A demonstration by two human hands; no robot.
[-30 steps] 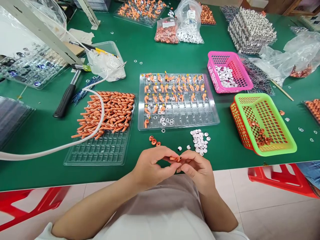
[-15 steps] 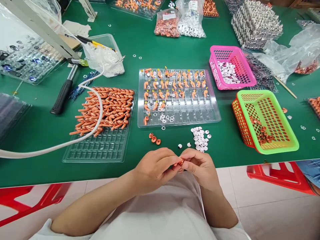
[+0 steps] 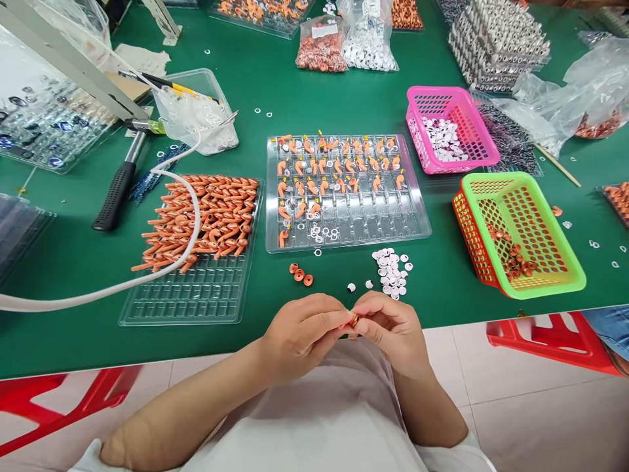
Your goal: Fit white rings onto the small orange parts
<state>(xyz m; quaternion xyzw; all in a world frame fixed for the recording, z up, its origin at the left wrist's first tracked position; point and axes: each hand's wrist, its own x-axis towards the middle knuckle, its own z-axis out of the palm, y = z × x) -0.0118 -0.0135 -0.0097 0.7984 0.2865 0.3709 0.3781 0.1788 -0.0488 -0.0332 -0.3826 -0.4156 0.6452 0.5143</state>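
Observation:
Close to the table's front edge, my left hand [image 3: 308,333] and my right hand [image 3: 390,331] meet fingertip to fingertip. Between them they pinch a small orange-brown earbud-like part [image 3: 354,320]; most of it is covered by my fingers. Just beyond my left hand lie three loose orange round caps [image 3: 301,275]. A cluster of white round stickers [image 3: 392,272] with dark marks is spread in front of my right hand, with two lying apart. Farther off, a clear compartment tray [image 3: 407,219] holds rows of curved orange parts with yellow tips and several loose white rings.
Left stands a clear tray [image 3: 181,305] piled with orange stemmed parts, crossed by a white tube [image 3: 197,223]. A hammer [image 3: 115,193] lies beyond it. At right are a pink basket [image 3: 486,154] of white discs and a green basket [image 3: 572,275] with orange caps.
The whole view has shifted slightly. Both hands keep their pinch on the small part, which looks slightly turned between the fingertips.

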